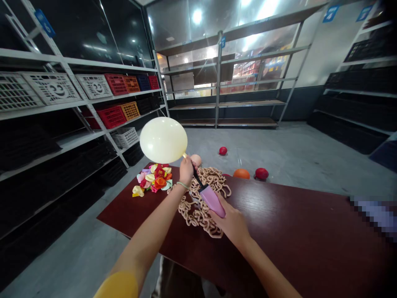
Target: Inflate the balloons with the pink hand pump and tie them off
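A pale yellow inflated balloon (pixel 163 140) is up over the far left part of the dark red table (pixel 263 215). Its neck runs into my left hand (pixel 186 170), whose fingers are closed around it and the black end of a hand pump (pixel 212 200). How the neck sits on the pump is hidden by those fingers. My right hand (pixel 233 223) is wrapped around the pump's pink body. Below the pump lies a tangled heap of beige, rope-like loops (pixel 198 215). Left of it is a pile of colourful uninflated balloons (pixel 155 178).
Beyond the table's far edge, an orange balloon (pixel 241 174) and red balloons (pixel 261 173) lie on the grey floor. Shelves with plastic crates (pixel 116 84) line the left side. A metal rack (pixel 219 82) stands at the back. A blurred purple patch (pixel 375 213) is at the right.
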`<state>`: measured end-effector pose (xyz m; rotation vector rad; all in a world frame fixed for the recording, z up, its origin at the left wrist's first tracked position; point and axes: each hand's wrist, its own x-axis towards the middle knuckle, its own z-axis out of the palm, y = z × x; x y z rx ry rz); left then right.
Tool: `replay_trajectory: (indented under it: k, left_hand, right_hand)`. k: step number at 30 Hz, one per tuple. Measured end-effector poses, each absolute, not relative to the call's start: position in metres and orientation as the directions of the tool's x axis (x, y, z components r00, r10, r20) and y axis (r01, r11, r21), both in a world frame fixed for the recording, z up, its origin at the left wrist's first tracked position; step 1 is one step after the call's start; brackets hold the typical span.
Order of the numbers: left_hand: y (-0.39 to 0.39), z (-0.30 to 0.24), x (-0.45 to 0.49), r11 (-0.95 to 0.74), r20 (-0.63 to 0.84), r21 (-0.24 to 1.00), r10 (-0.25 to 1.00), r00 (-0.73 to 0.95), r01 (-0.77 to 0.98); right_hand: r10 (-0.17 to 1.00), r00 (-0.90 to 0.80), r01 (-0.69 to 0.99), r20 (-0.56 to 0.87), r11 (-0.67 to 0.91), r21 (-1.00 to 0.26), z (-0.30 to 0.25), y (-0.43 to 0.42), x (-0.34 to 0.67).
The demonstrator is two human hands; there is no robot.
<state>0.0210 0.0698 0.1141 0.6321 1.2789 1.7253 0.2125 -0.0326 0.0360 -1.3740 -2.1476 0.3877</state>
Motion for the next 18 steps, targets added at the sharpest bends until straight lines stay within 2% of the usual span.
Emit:
replay_trajectory:
  k: [3, 7, 11, 18]
  left_hand:
    - [0.058, 0.094, 0.041, -0.120, -0.016, 0.953, 0.897, -0.442, -0.277]
    - [0.056, 0.087, 0.042, -0.115, -0.015, 0.946, 0.918, -0.396, -0.302]
    - [0.067, 0.104, 0.023, -0.121, -0.028, 0.943, 0.900, -0.434, -0.311]
    - [0.084, 0.136, -0.003, -0.189, -0.021, 0.919, 0.853, -0.521, -0.346]
  right_hand:
    - [0.917, -0.299, 0.765, 0.263, 0.395, -0.508, 0.036, -0.032, 0.213]
    - [0.919, -0.305, 0.751, 0.248, 0.392, -0.530, 0.035, -0.032, 0.212]
    - [0.905, -0.338, 0.693, 0.258, 0.425, -0.583, 0.035, -0.032, 0.212]
    - [0.886, -0.365, 0.682, 0.286, 0.464, -0.565, 0.037, -0.033, 0.214]
